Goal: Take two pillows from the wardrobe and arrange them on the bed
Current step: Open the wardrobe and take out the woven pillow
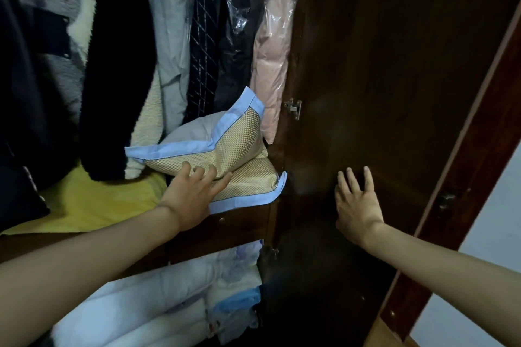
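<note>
You are reaching in with both hands spread and gripping nothing: your right hand (356, 201) is lying flat on the open wardrobe door (394, 93), and your left hand (194, 194) is pressing its open fingers between the two pillows (225, 155). Both are sitting stacked on the shelf (242, 220) beneath the hanging clothes (197, 36), so you are only starting; lifting, carrying and arranging are all remaining.
</note>
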Motion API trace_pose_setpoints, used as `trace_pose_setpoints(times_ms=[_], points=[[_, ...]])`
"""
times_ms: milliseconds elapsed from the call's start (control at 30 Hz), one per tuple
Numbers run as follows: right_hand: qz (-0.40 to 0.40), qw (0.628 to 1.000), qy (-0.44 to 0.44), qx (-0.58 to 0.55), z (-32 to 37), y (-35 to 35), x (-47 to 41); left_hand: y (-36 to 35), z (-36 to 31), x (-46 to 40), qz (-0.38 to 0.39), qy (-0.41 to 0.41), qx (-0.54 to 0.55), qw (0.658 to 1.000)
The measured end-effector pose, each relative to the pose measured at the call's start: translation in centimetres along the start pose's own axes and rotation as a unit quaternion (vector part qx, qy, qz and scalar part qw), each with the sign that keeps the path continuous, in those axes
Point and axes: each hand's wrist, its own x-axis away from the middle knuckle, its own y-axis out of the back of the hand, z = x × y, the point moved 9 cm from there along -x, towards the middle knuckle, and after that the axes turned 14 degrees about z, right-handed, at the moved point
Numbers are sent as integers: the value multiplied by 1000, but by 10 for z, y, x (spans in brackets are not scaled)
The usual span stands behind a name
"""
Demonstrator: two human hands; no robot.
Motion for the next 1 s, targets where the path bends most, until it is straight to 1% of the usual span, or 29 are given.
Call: trace_pose_setpoints(times_ms=[100,200,233,300,367,400,467,500,567,633,667,767,833,867,933,967,1000], points=[[-12,1000,1,-19,7,0,-28,-6,-9,-23,13,0,-14,1000],[-3,998,16,-53,19,0,-49,-16,-18,-46,37,-9,-44,998],[4,997,23,-75,26,2,-53,-20,-23,-54,45,-24,-48,998],[11,991,35,-127,46,7,-59,-36,-40,-73,81,-87,-32,992],[-19,985,52,-162,73,22,-62,-54,-57,-91,115,-153,-32,981],[-40,979,76,-184,90,34,-63,-60,-62,-100,119,-172,-43,977],[-69,954,135,-259,124,62,-68,-71,-64,-121,112,-185,-58,975],[-79,936,152,-307,138,77,-71,-75,-63,-132,98,-188,-92,973],[-92,909,153,-377,158,102,-85,-83,-51,-156,51,-176,-214,960],[-79,897,127,-415,173,115,-106,-93,-21,-184,28,-139,-310,940],[-68,890,113,-436,180,119,-118,-95,-1,-197,14,-125,-330,936],[-48,853,83,-512,201,135,-153,-92,63,-235,-25,-84,-319,944],[-56,821,79,-562,218,153,-172,-89,86,-253,-55,-70,-318,944],[-59,804,76,-587,225,162,-182,-90,87,-258,-70,-77,-316,943],[-41,780,52,-622,241,177,-202,-96,78,-265,-115,-123,-271,948],[-18,776,35,-629,251,181,-213,-97,75,-267,-144,-150,-253,945],[8,781,15,-625,262,183,-222,-99,75,-268,-175,-163,-245,940]])
